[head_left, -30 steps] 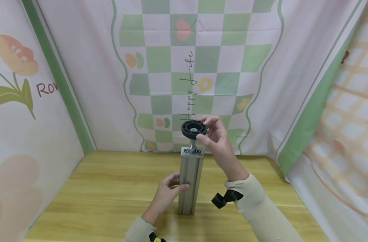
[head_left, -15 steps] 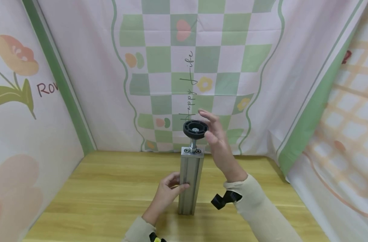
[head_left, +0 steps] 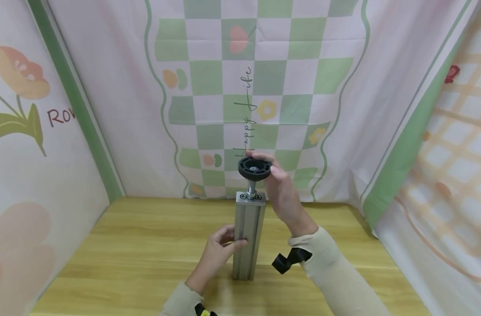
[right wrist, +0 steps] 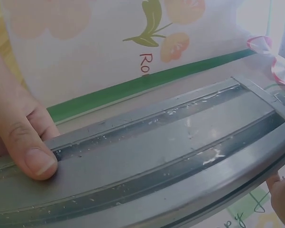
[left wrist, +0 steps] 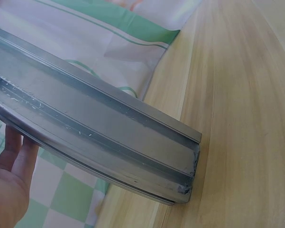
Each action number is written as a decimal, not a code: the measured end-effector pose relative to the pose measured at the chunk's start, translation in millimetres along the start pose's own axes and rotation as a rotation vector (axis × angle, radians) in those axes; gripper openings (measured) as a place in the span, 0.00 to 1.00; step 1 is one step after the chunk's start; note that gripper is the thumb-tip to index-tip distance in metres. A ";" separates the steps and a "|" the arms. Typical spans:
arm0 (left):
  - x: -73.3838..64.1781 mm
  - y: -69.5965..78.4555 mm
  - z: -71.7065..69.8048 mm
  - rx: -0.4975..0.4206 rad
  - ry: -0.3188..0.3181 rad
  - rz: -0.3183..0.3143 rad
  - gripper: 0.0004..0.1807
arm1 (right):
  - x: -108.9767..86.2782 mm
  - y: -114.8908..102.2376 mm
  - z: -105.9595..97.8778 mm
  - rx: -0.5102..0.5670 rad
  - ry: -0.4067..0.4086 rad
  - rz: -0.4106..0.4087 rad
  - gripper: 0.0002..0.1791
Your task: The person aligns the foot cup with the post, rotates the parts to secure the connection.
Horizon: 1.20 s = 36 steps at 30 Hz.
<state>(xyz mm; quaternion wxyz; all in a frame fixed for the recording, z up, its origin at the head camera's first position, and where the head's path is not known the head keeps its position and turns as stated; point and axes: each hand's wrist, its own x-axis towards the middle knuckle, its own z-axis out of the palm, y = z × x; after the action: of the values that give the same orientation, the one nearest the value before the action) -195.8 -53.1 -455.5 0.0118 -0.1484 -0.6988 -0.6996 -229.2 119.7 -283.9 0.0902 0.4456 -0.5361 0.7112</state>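
Observation:
A silver aluminium profile (head_left: 248, 224) stands upright on the table, with a plate and two screws at its top. From the plate rises a metal stem (head_left: 251, 188) carrying a round black levelling foot (head_left: 244, 174). My left hand (head_left: 221, 248) grips the profile about halfway up, thumb on the near face; the left wrist view shows its fingers (left wrist: 19, 161) at the profile's edge. At the foot's right side, my right hand (head_left: 285, 199) holds the rim, thumb on the right edge and fingers round the far side. Grooves with small bright flecks line the profile (right wrist: 156, 152) in the right wrist view.
The wood-grain table (head_left: 145, 245) extends around the profile. A checked green-and-white cloth (head_left: 208, 79) hangs behind it, with printed cloths at the left (head_left: 19, 175) and right (head_left: 453, 175). A black strap mount (head_left: 289, 260) sits on the right wrist.
My right hand let go of the levelling foot, drew back with its fingers spread, then came round the rim again farther left. The left hand and the profile stay in place.

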 end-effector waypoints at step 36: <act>0.6 -1.1 0.2 -0.022 -0.009 0.019 0.22 | -4.4 -10.4 -9.1 -0.116 -0.045 0.053 0.25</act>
<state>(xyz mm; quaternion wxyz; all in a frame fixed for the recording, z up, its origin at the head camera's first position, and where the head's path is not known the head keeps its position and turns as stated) -196.6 -52.7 -456.4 0.0136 -0.1586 -0.6898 -0.7063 -225.1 133.2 -280.3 0.0850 0.4411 -0.5900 0.6709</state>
